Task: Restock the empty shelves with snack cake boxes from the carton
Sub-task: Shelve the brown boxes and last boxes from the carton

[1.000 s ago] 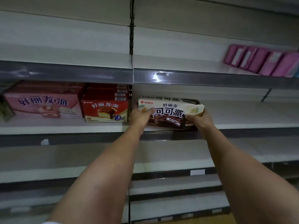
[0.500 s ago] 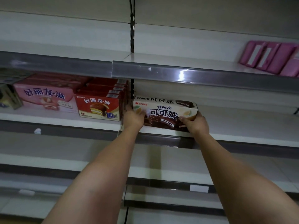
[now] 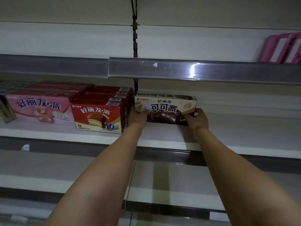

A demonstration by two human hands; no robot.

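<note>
Both arms outstretched | left hand [image 3: 137,117], right hand [image 3: 197,119] fingers gripping cocoa-pie box [image 3: 165,106] ends

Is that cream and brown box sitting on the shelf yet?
Apparently on the shelf: the cream and brown box stands upright, both hands at its lower corners.

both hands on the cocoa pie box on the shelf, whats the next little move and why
Probably let go and draw both hands back. The cocoa pie box seems to sit flat on the shelf, deep in, beside the red boxes. The left hand and right hand grip its lower corners, so little seems left but perhaps a small nudge to square it.
</note>
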